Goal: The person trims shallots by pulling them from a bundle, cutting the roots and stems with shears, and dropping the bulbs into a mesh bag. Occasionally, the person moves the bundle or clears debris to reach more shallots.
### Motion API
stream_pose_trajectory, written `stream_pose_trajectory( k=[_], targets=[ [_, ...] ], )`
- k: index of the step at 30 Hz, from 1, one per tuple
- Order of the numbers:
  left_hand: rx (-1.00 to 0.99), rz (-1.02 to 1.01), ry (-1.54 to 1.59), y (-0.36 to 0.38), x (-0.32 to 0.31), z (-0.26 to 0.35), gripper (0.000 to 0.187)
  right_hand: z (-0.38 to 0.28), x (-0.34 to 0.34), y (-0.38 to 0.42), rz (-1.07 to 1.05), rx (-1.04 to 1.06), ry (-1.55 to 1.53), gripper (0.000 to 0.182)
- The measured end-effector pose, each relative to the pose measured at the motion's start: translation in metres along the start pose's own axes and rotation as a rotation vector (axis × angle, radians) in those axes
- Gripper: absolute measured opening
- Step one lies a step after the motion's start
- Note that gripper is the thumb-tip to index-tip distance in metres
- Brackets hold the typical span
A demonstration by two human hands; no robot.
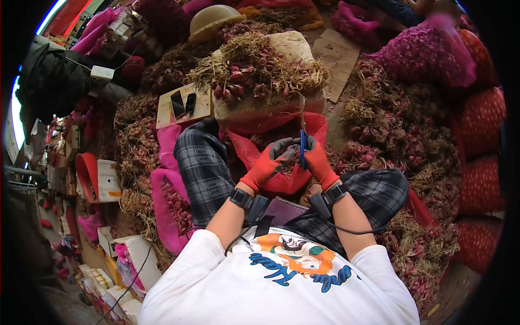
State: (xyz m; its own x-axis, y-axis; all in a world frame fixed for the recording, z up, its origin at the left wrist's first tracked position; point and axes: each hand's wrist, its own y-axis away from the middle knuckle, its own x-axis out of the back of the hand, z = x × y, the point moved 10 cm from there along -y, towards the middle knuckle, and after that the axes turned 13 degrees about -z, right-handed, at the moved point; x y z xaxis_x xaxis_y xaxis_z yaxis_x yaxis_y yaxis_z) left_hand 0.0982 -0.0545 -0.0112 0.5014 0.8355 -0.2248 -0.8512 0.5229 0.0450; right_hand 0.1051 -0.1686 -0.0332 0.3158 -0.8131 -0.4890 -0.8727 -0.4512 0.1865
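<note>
My right hand (320, 161), in a red and grey glove, is closed on a pair of scissors with blue handles (303, 148); the blades point away from me. Close beside it, my left hand (266, 164) in a matching glove has its fingers curled together. Whatever those fingers pinch is too small and dark to make out. Both hands are over an open red mesh bag (245, 145) between my knees, with dark contents partly hidden by the gloves. Just beyond the bag, a bunch of shallots with dry stalks (238, 81) lies on a pale block (292, 44).
Heaps of shallots (390, 119) lie right and left. Filled red sacks (479, 122) line the right edge. A phone (177, 104) rests on a board (203, 103) at left. A pink mesh bag (169, 216) lies by my left leg, and a tan basin (212, 20) sits at the back.
</note>
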Motion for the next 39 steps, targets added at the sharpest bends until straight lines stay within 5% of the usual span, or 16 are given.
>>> stream_pose_trajectory(
  k=[5,6,9,12,15,21,23,29,33,39],
  targets=[
    [0.307,-0.169,0.225,0.013,-0.013,-0.009,0.032,-0.025,-0.025,0.004,-0.059,0.082,0.1,0.028],
    [0.144,-0.242,-0.102,0.008,-0.015,0.008,0.025,-0.023,-0.026,0.005,-0.077,0.035,0.067,0.028],
    [0.216,-0.038,0.299,0.012,0.003,-0.044,0.02,-0.01,-0.03,0.005,-0.125,-0.079,-0.017,0.027],
    [0.153,0.057,0.354,0.012,0.009,-0.058,0.014,-0.008,-0.034,0.005,-0.163,-0.105,-0.032,0.027],
    [-0.035,-0.105,0.693,0.006,0.014,-0.053,0.009,-0.022,-0.042,0.01,-0.17,-0.082,-0.004,0.027],
    [0.051,0.084,0.797,0.02,0.024,-0.04,0.016,-0.013,0.02,0.003,0.206,-0.021,0.128,0.03],
    [0.118,0.134,0.794,0.022,0.028,-0.055,0.018,-0.012,0.006,-0.001,0.046,0.024,0.06,0.036],
    [0.193,0.058,0.392,0.024,0.016,-0.052,0.017,0.002,-0.025,-0.007,-0.1,0.016,0.3,0.044],
    [0.125,0.193,-0.131,0.02,0.046,-0.088,0.021,0.015,-0.012,-0.006,-0.026,0.056,-0.046,0.042],
    [0.058,0.235,0.55,0.004,-0.005,-0.047,0.021,0.015,-0.005,0.0,-0.031,0.105,-0.32,0.032]
  ],
)
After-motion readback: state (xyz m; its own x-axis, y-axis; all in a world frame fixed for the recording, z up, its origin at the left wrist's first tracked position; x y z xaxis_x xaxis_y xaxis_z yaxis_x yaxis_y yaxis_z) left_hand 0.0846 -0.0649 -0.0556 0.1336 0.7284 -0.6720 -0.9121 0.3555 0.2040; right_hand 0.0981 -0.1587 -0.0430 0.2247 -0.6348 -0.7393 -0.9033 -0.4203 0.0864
